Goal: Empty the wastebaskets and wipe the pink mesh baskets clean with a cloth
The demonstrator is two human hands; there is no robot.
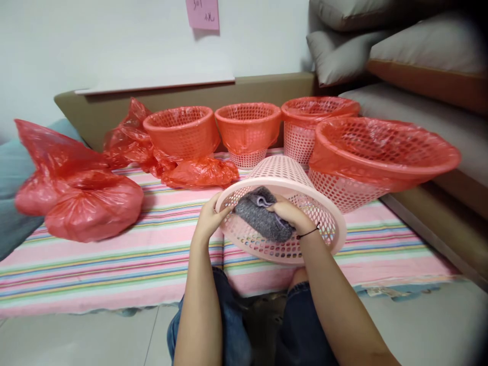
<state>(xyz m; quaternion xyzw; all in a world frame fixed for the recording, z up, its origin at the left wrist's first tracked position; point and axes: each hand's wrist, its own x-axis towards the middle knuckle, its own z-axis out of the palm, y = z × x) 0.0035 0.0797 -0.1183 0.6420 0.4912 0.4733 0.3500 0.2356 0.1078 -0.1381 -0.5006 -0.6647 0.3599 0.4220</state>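
A pale pink perforated plastic basket (282, 170) lies tilted on its side, its wide mouth facing me. My left hand (211, 216) is closed on the left part of its rim, with the thumb over the edge inside. Inside the basket's mouth, my right hand (287, 212) grips a folded dark grey cloth (263, 218) with a light purple edge. The cloth rests against the inner wall. My right fingertips are partly hidden in its folds. A thin dark cord circles the right wrist.
Several baskets lined with red plastic bags, such as the near-right basket (354, 173), stand behind and to the right. A filled red bag (93, 203) and crumpled bags (202, 173) lie left on the striped cloth (152, 274). Grey cushions (427, 46) are piled at right.
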